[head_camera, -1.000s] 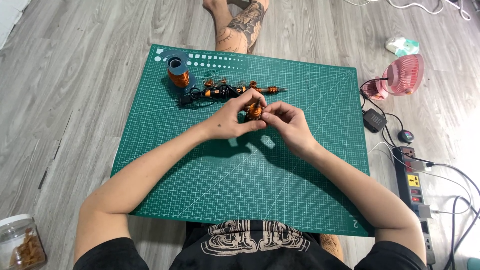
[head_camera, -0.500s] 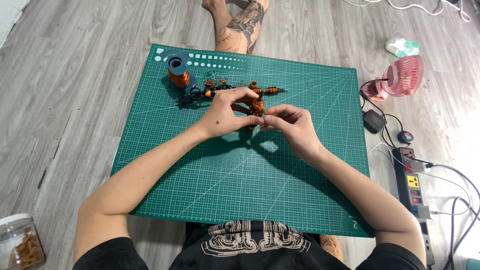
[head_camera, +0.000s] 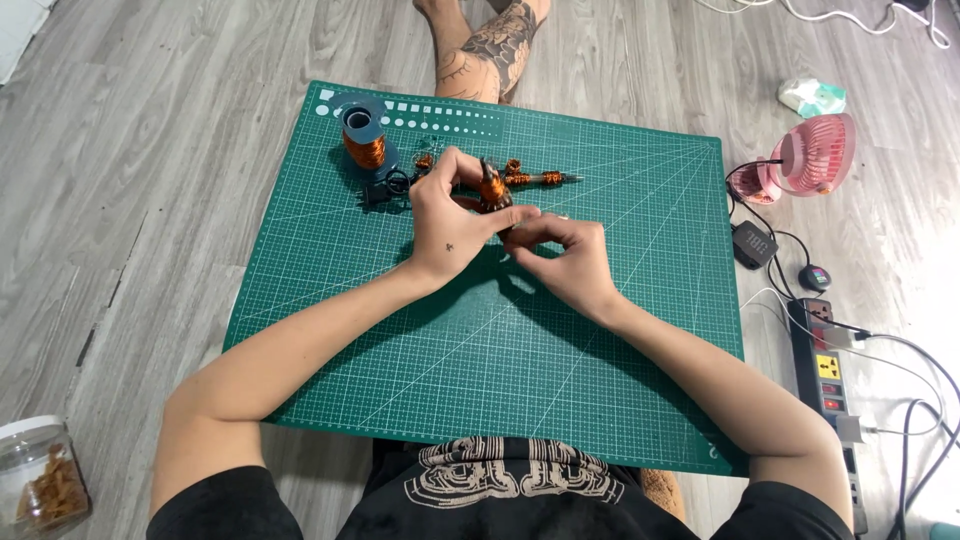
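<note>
We see both hands meeting just above the centre of the frame, over a green cutting mat (head_camera: 300, 290) that lies on a grey wood-look floor (head_camera: 150, 200). The left hand (head_camera: 450, 225) is closed around a small copper-wound part (head_camera: 492, 190), pinching it between thumb and fingers so that it stands upright above the knuckles. The right hand (head_camera: 565, 260) sits touching the left, fingers curled in; whether it grips the part or a fine wire we cannot tell. Toward the upper left of the mat stands a spool of copper wire (head_camera: 364, 138), with a black clip-like piece (head_camera: 385, 188) just below it. A thin copper-wrapped rod (head_camera: 545, 179) lies just behind the hands. At the right edge we note a pink fan (head_camera: 815, 155) and a power strip (head_camera: 828, 365); a jar (head_camera: 40, 485) sits at lower left.
</note>
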